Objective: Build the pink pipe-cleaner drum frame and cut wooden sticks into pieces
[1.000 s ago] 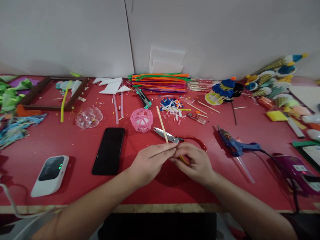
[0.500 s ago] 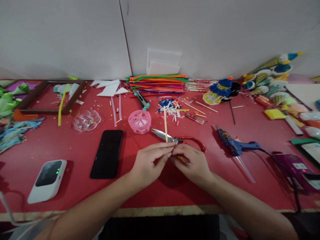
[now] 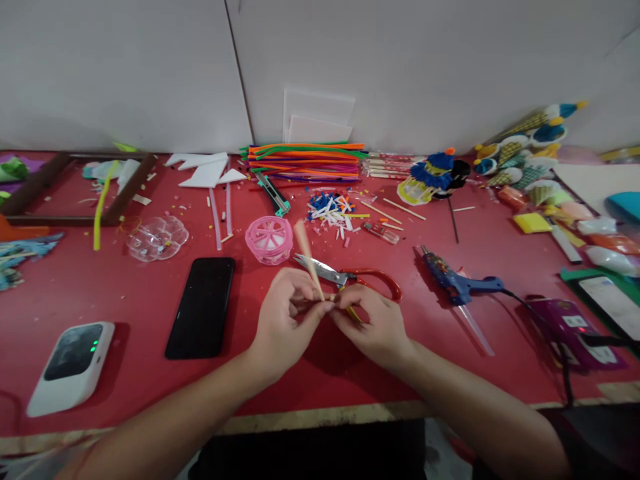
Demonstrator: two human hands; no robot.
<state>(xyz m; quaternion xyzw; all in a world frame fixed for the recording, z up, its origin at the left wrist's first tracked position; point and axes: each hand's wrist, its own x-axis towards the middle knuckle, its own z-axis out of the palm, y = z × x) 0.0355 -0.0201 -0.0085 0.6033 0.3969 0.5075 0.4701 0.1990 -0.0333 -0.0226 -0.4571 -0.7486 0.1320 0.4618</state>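
Note:
My left hand (image 3: 283, 320) and my right hand (image 3: 373, 327) meet above the red table (image 3: 150, 287), fingertips pinched together. A thin wooden stick (image 3: 307, 260) rises from the pinch, blurred by motion, with my left fingers closed on its lower end. My right fingers pinch a small yellow piece (image 3: 353, 313) at the same spot; I cannot make out what it is. Red-handled scissors (image 3: 360, 275) lie on the table just behind both hands.
A black phone (image 3: 201, 307) and a white device (image 3: 70, 367) lie to the left. A pink round case (image 3: 269, 239) sits behind the hands. A blue glue gun (image 3: 457, 283) lies to the right with its cord. Pipe cleaners (image 3: 305, 160) and scraps line the wall.
The stick has swung from upright to leaning left and is now blurred. My left fingers have curled tighter round its base. Both hands stay at the same spot.

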